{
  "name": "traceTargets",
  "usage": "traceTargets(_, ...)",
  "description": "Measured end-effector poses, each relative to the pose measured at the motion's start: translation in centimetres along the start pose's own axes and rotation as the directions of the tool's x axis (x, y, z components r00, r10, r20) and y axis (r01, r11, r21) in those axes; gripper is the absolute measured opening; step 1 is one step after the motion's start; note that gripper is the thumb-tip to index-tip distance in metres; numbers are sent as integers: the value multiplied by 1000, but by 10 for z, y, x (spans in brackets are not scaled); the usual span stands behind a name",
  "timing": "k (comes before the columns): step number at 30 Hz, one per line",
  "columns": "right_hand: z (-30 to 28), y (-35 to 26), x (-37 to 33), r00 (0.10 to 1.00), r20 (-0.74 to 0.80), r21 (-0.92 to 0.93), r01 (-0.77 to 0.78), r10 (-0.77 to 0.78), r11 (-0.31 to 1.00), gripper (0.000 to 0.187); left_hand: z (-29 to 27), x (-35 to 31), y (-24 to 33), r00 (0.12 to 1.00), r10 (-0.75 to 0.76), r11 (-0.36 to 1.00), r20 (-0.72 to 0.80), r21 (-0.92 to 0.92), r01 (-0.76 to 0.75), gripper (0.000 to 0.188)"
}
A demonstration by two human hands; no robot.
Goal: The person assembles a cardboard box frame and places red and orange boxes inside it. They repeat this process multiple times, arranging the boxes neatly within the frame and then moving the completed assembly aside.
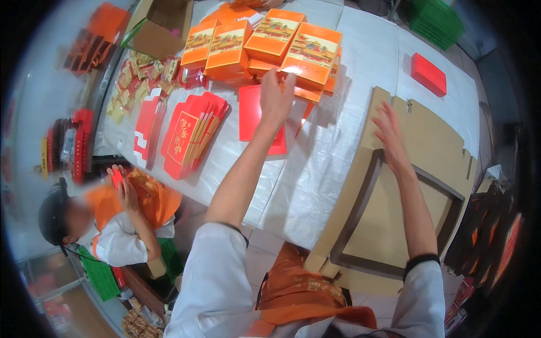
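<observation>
A packing workshop, it seems: orange boxes (228, 48) stand toward the far edge of the bench (318, 163), red cartons (189, 135) and packets (135, 81) toward its left edge, green crates (437, 25) past its far right corner, a co-worker (115, 245) in an orange apron (166, 197) by its near left corner.

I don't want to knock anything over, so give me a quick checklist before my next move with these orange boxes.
1. Left hand at the stack: ok, its fingers are at the near side of the orange boxes.
2. Firm hold on a box: cannot tell; the fingertips' contact is unclear.
3. Boxes lined up neatly: not ok, they do not sit flush with one another.
4. Space beneath the left forearm clear: not ok, a red rectangular piece lies there.
5. Right hand free: ok, it is open and holds nothing, over the brown cardboard.
6. Co-worker at left clear of the boxes: ok, both hands are at a small red item.
</observation>
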State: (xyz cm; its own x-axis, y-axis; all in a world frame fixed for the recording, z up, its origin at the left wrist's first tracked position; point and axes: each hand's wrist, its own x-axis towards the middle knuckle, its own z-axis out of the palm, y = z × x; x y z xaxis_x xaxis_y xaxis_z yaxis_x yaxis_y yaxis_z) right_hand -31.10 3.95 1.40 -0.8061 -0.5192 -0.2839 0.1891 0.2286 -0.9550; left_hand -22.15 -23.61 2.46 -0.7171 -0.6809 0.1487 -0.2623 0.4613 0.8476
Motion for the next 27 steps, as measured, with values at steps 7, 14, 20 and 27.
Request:
traceTargets(7, 127, -41, 84, 993, -30, 467, -85, 112, 880, 74, 12, 6, 0, 986, -53, 977, 161, -196, 85, 56)
traceTargets(14, 90, -13, 0, 986, 34, 688, -140, 161, 712, 56, 16, -72, 13, 922, -240, 779, 303, -507, 369, 50)
traceTargets(20, 18, 36, -143, 990, 50, 876, -106, 129, 470, 63, 25, -189, 51, 831, -269, 603, 487, -588, 540, 54)
traceTargets(27, -143, 86, -273, 812, -409, 766, 58, 417, 641, 59, 72, -265, 94, 723, -227, 638, 653, -461, 617, 52)
